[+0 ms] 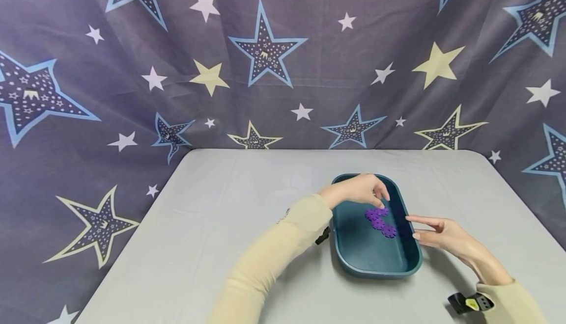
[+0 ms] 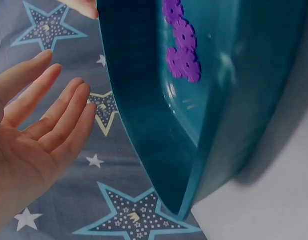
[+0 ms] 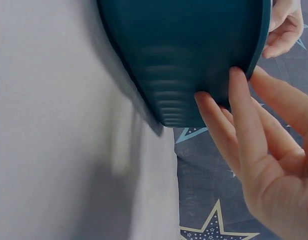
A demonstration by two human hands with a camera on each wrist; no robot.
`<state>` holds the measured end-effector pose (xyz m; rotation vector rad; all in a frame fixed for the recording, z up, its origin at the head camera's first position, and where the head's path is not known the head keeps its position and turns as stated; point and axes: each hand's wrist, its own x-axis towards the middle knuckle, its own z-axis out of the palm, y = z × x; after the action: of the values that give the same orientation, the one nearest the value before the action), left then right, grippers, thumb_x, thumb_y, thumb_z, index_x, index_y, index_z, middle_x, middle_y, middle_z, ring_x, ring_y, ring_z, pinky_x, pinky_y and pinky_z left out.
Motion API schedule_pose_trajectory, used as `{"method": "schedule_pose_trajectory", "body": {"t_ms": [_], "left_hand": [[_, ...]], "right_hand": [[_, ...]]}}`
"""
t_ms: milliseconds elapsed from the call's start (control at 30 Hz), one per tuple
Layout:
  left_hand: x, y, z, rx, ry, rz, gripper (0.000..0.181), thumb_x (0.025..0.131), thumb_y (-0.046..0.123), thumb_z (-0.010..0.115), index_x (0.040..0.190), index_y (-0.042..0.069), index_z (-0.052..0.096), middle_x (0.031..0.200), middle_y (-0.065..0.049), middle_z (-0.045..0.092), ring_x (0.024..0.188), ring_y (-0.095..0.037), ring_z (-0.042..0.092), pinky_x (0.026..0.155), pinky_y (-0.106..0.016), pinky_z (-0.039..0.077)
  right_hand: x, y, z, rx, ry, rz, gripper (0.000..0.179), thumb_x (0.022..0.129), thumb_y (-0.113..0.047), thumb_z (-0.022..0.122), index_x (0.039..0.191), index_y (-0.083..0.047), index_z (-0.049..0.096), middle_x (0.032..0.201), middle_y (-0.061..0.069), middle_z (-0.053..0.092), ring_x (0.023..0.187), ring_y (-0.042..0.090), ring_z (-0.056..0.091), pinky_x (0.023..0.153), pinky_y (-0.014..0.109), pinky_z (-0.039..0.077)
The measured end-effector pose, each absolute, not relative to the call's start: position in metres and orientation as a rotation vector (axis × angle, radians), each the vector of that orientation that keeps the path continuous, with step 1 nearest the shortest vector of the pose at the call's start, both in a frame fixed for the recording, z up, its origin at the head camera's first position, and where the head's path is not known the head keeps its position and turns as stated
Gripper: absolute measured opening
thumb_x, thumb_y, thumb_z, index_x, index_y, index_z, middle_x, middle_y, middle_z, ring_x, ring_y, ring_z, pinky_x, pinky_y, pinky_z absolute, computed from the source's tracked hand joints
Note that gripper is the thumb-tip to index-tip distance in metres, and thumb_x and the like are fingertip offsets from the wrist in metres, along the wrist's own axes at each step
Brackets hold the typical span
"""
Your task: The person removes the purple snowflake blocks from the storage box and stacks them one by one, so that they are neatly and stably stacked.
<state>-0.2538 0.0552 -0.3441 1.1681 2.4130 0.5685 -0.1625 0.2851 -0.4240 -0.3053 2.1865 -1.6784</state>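
Note:
On the table stands a dark teal, rounded rectangular tub (image 1: 367,260). Several flat purple notched discs (image 1: 379,222) lie in it, close together on the floor of the tub; the left wrist view shows the same purple discs (image 2: 185,50) past the tub wall. Over the far part of the tub hangs my left hand (image 1: 364,190), fingers loosely bent, with nothing seen in them. My right hand (image 1: 451,238) is at the tub's right side. Its nearly straight fingers (image 3: 244,120) touch the outer wall and rim in the right wrist view.
A light grey cloth covers the table (image 1: 212,245). Behind and beside it hangs a dark curtain (image 1: 318,103) printed with stars. A black wrist strap (image 1: 470,303) shows at the right sleeve.

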Motion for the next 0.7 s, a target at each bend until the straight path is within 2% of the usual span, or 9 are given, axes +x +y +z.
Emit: {"method": "schedule_pose_trajectory", "body": {"t_ms": [400,567,700], "left_hand": [[-0.270,0.081,-0.362,1.076,2.358,0.446,0.019,0.077,0.017,0.069,0.095,0.013,0.068,0.077,0.009,0.064,0.069,-0.001,0.056,0.063,-0.012,0.044],[-0.269,0.087,-0.365,0.995,2.370,0.443,0.024,0.077,0.013,0.068,0.101,0.010,0.067,0.078,0.005,0.065,0.071,-0.010,0.061,0.058,-0.014,0.046],[-0.268,0.092,-0.369,0.910,2.352,0.472,0.025,0.077,0.011,0.068,0.102,0.009,0.066,0.077,0.002,0.065,0.075,-0.017,0.062,0.060,-0.019,0.050]], "right_hand": [[-0.163,0.287,-0.424,-0.323,2.155,-1.703,0.036,0.086,-0.009,0.056,0.121,-0.017,0.056,0.105,-0.010,0.060,0.089,0.005,0.060,0.073,0.021,0.049],[-0.164,0.287,-0.424,-0.305,2.165,-1.695,0.035,0.086,-0.009,0.056,0.120,-0.020,0.057,0.104,-0.011,0.061,0.087,0.004,0.060,0.072,0.021,0.049],[-0.163,0.287,-0.425,-0.313,2.159,-1.701,0.036,0.086,-0.009,0.056,0.120,-0.020,0.057,0.103,-0.011,0.061,0.087,0.004,0.059,0.072,0.021,0.050]]}}
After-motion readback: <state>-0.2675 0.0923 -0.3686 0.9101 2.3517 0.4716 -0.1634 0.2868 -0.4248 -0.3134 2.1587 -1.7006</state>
